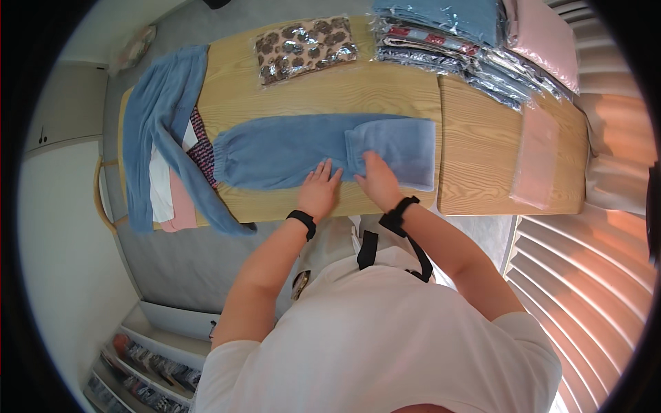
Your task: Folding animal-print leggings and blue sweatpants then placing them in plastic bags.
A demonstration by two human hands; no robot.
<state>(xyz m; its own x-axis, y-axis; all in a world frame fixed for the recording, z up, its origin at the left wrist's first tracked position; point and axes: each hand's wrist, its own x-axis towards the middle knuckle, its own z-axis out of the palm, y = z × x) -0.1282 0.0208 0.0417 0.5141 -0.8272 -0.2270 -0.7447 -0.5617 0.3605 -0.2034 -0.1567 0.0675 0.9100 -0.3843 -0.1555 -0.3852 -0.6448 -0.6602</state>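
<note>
A pair of soft blue trousers [282,141] lies lengthwise across the wooden table, with a gathered elastic end at the left. The right end is turned back over itself into a folded flap [399,144]. My left hand [320,189] rests flat on the trousers' near edge, fingers stretched out, just left of the flap. At the flap's near left corner, my right hand [379,181] has its fingers bent and thumb apart, closed on the fabric; part of the grip is hidden.
More blue garments [165,131] drape over the table's left end, above pink cloth [180,199] and white cloth [160,182]. A bagged leopard-print item [306,48] lies at the far side. Stacked bagged clothes [441,34] stand far right. A pink packet [536,157] lies at right.
</note>
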